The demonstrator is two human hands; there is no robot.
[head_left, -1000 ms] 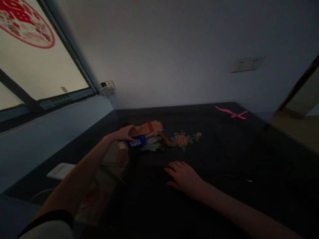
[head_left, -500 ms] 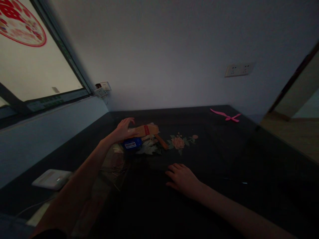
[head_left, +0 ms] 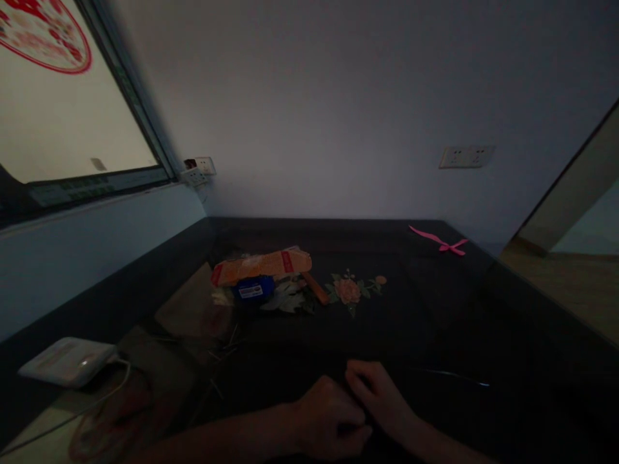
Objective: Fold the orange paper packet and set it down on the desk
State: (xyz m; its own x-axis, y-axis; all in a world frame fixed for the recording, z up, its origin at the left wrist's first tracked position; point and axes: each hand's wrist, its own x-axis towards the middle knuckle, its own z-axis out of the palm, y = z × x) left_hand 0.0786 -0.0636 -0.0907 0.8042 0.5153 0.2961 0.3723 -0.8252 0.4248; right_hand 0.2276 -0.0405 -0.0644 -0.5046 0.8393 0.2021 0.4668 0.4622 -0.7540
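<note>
My left hand (head_left: 329, 419) is at the bottom centre with its fingers curled closed. Close beside it, my right hand (head_left: 384, 399) has its fingers bent and pressed together. What the fingers hold, if anything, is too small or dark to see. A thin shiny strand (head_left: 459, 376) lies on the dark table (head_left: 416, 322) beyond my right hand. Farther back, an orange packet with a red band (head_left: 261, 265) rests over a blue packet (head_left: 253, 289), next to pale leaf shapes (head_left: 286, 298) and an orange-brown stick (head_left: 315, 289).
A white device (head_left: 72, 362) with a cable is at the left. Several thin sticks (head_left: 223, 351) lie left of centre. A pink ribbon (head_left: 442, 245) is at the back right. A printed flower (head_left: 347, 290) decorates the table. Behind is a wall with sockets (head_left: 467, 156).
My left hand has left the orange packet and come down toward me, its fingers now curled. My right hand has moved nearer and closed. The view has shifted slightly.
</note>
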